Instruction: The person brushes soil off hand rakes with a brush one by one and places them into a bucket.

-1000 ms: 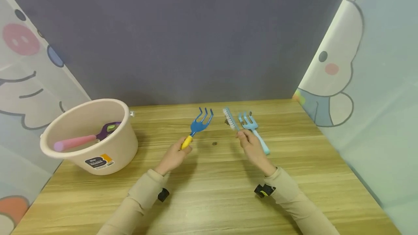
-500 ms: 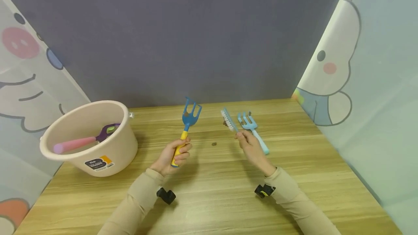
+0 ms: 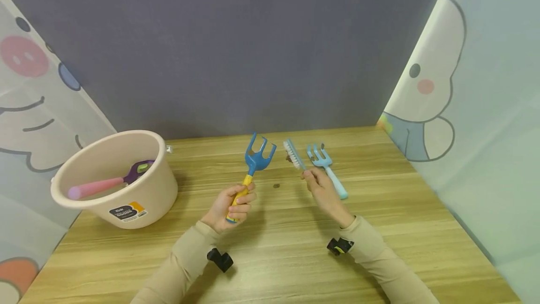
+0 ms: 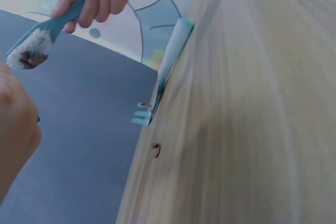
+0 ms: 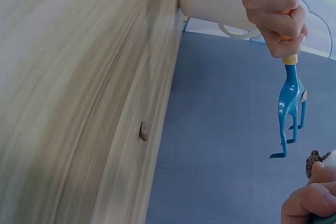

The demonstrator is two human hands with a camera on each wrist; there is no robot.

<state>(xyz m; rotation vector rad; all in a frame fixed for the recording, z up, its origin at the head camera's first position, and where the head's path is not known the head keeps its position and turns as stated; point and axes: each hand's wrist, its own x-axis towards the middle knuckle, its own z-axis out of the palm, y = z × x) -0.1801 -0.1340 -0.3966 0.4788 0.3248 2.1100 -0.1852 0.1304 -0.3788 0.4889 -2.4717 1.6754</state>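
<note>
Left hand (image 3: 224, 207): grips blue fork (image 3: 256, 162)
Right hand (image 3: 326, 194): holds brush (image 3: 294, 155)
Pale fork (image 3: 322, 161): bench (image 3: 287, 266), three o'clock from blue fork

A dark backdrop (image 3: 261, 50) and cartoon-printed side sheets (image 3: 498, 83) around a wood-grain table (image 3: 280, 247) make this a screened-off booth.

Four handled tools (image 3: 258, 162) (image 3: 294, 156) (image 3: 324, 161) (image 3: 100, 186), one bucket (image 3: 161, 192)

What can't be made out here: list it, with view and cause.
Head view: the bottom of the cream bucket, behind its near wall; print on its label, too small.
Left wrist view: almost all of the yellow-handled fork, hidden by the left hand.
Right wrist view: much of the brush, cut off by the right edge.
</note>
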